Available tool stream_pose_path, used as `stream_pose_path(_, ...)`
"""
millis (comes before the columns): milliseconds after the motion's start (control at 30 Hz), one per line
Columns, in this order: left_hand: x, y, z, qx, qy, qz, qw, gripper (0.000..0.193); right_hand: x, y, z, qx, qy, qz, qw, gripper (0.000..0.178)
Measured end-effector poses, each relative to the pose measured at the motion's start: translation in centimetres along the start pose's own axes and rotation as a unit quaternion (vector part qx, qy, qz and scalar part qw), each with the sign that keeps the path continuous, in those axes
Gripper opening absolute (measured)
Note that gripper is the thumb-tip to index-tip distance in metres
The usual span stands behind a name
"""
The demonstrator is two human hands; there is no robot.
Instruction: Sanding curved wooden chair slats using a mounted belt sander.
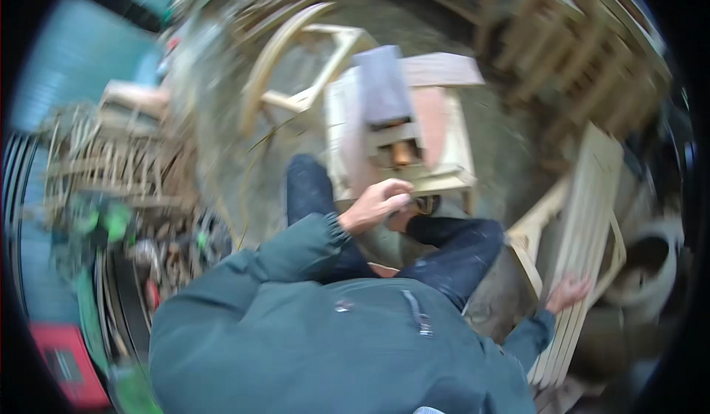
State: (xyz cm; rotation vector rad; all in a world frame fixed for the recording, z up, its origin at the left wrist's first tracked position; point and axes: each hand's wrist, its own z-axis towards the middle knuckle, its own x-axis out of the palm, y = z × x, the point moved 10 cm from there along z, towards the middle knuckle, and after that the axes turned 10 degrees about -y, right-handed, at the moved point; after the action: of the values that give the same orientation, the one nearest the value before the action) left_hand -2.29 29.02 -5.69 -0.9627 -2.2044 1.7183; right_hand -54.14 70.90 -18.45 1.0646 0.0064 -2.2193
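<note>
My left hand [377, 205] hovers above my lap, by the near edge of a low wooden work stand [460, 176]. Its fingers are loosely bent and apart, with nothing visible in them. On the stand sits a grey block-like piece [384, 85], with a copper-coloured part [401, 153] just below it. Out to the right, my right hand [568, 293] lies against a bundle of long pale wooden slats [584, 214]. Its fingers are smeared by motion, and whether they grip a slat does not show.
A curved wooden frame [259, 66] stands beyond the work stand at the left. Wooden racks [577, 51] fill the far right. A white bucket [654, 266] is right of the slats. Wood pieces [118, 155] and a red case [70, 366] lie at the left.
</note>
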Motion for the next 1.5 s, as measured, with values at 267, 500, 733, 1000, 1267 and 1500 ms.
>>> stream_pose_path(267,-26.8,5.6,0.8,0.090,-0.409,-0.050,0.907,0.026,-3.9,18.5,-2.2,-0.054,0.064,0.079,0.993,0.044)
stream_pose_path(500,-52.8,32.3,1.7,-0.136,-0.585,-0.098,0.793,0.037,-5.5,20.1,-1.9,0.005,0.142,0.053,0.988,0.040)
stream_pose_path(733,-64.8,33.7,9.4,-0.157,-0.618,0.253,0.727,0.100,-9.6,21.9,-1.5,-0.077,0.204,-0.051,0.975,0.040)
stream_pose_path(1000,-71.9,32.8,15.7,-0.174,-0.511,0.367,0.758,0.121,-4.9,21.1,-0.5,-0.142,0.290,-0.014,0.946,0.039)
stream_pose_path(1267,-63.7,29.7,14.7,-0.161,-0.519,0.382,0.748,0.090,-5.8,36.8,-0.5,-0.189,0.308,0.079,0.929,0.035)
stream_pose_path(1500,-50.4,27.1,14.8,-0.164,-0.516,0.320,0.778,0.106,-6.1,34.9,-1.9,-0.131,0.323,0.093,0.933,0.033)
